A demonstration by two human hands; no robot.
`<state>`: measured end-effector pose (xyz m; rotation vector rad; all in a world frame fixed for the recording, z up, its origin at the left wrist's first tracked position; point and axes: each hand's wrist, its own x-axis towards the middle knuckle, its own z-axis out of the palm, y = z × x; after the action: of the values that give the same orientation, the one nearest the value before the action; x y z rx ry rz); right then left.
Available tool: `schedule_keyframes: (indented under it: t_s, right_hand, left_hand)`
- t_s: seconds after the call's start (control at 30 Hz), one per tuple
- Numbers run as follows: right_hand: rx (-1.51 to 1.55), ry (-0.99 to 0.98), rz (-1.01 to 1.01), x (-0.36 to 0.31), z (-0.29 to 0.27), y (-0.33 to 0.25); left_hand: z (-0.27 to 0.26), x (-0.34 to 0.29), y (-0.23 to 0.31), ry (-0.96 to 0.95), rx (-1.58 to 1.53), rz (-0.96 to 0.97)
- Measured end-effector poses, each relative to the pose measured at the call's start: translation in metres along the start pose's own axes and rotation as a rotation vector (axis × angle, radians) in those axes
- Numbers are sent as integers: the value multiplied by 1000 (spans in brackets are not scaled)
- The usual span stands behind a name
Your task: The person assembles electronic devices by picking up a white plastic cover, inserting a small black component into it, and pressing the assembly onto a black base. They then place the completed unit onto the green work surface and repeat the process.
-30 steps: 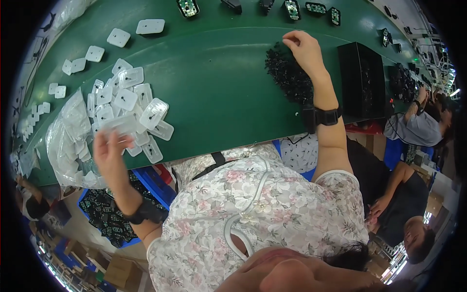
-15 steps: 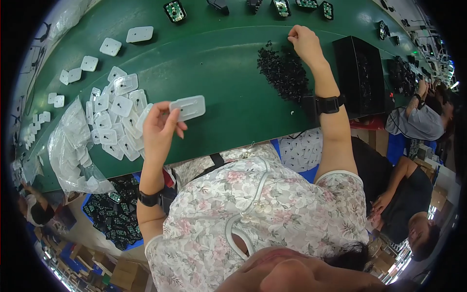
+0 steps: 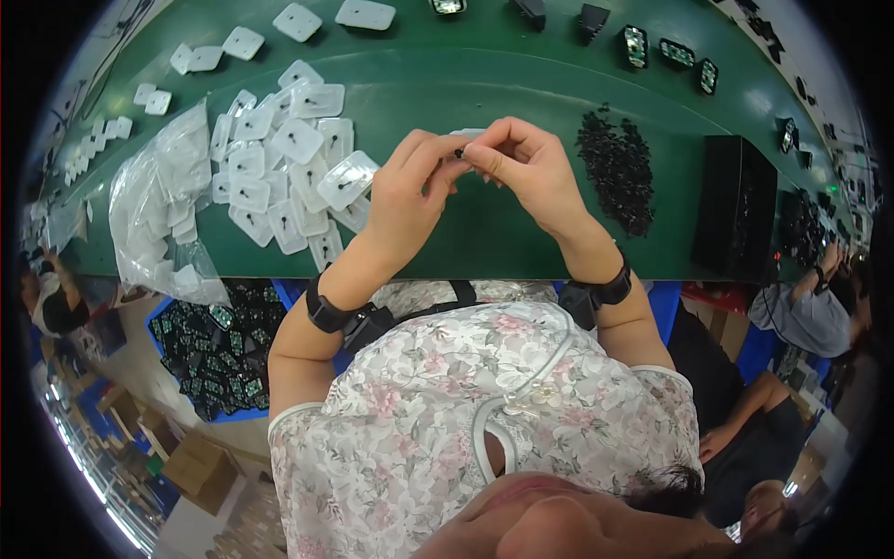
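Note:
My left hand (image 3: 407, 191) and my right hand (image 3: 523, 168) meet above the green table (image 3: 484, 84). Between their fingertips they hold a clear flat plastic piece (image 3: 467, 136) and a small black part (image 3: 459, 152); the fingers hide most of both. A heap of clear plastic pieces (image 3: 284, 163) with dark centres lies left of my left hand. A pile of small black parts (image 3: 616, 168) lies to the right of my right hand.
A crumpled clear bag (image 3: 154, 200) lies at the table's left edge. A black box (image 3: 736, 205) stands at the right. Small devices (image 3: 652, 45) line the far edge. A blue bin of green boards (image 3: 209, 345) sits below the table. Other people work at right and left.
My left hand lifted a clear piece from the left heap and carried it to the centre. My right hand came back from the black pile to meet it.

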<state>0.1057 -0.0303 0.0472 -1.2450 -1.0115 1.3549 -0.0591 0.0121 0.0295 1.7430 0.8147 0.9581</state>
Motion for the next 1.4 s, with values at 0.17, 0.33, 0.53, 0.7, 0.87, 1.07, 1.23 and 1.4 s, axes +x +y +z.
schedule_keyframes:
  t_s: [0.17, 0.33, 0.53, 0.7, 0.87, 1.07, 1.23, 1.4]
  right_hand:
    - [1, -34, 44, 1, 8, 7]
    - [-233, -68, -76, 0, 9, 6]
    - [-431, -12, -147, -3, 10, 1]
    - [-611, 78, -287, -3, 13, 9]
    - [-667, 120, -345, -2, 17, 13]
    - [-465, 130, -135, -3, 20, 23]
    - [-694, 138, -363, -7, 17, 25]
    - [-678, 249, -402, -6, 11, 6]
  left_hand:
    - [-9, -10, -3, 24, 133, 91]
    - [-14, -16, -4, 18, -24, -133]
    - [-7, -21, -10, 100, -444, -283]
    - [-13, -21, -16, -2, -542, -473]
    - [-12, -24, -16, -45, -544, -489]
    - [-3, -25, -18, 50, -504, -297]
    - [-2, -27, -20, 79, -409, -267]
    - [-7, -27, -19, 42, -479, -365]
